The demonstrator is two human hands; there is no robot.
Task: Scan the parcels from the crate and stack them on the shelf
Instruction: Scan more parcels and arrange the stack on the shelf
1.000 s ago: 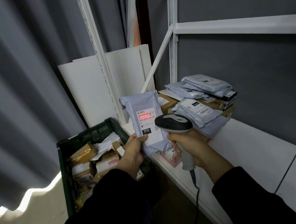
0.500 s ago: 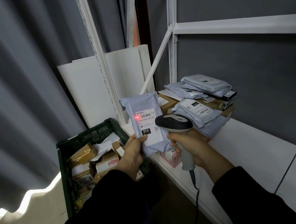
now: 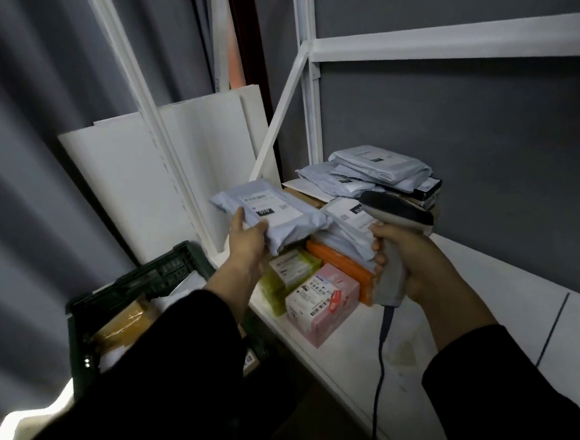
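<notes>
Grey plastic mailer (image 3: 281, 220), soft and probably light, held label-up over the stacked parcels (image 3: 381, 168) on the shelf (image 3: 476, 309); left hand (image 3: 249, 243) pinches its near edge, where it may sag. Right hand (image 3: 411, 263) grips the scanner (image 3: 395, 219).

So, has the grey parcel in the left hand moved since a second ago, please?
Yes: the grey parcel tipped flat and moved toward the pile on the shelf.

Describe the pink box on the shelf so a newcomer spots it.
Find the white shelf against the grey wall, then the parcel pile at its left end. The pink box sits at the pile's front, beside a yellow-green box and an orange parcel. It is the only pink item, with white barcode labels.
</notes>
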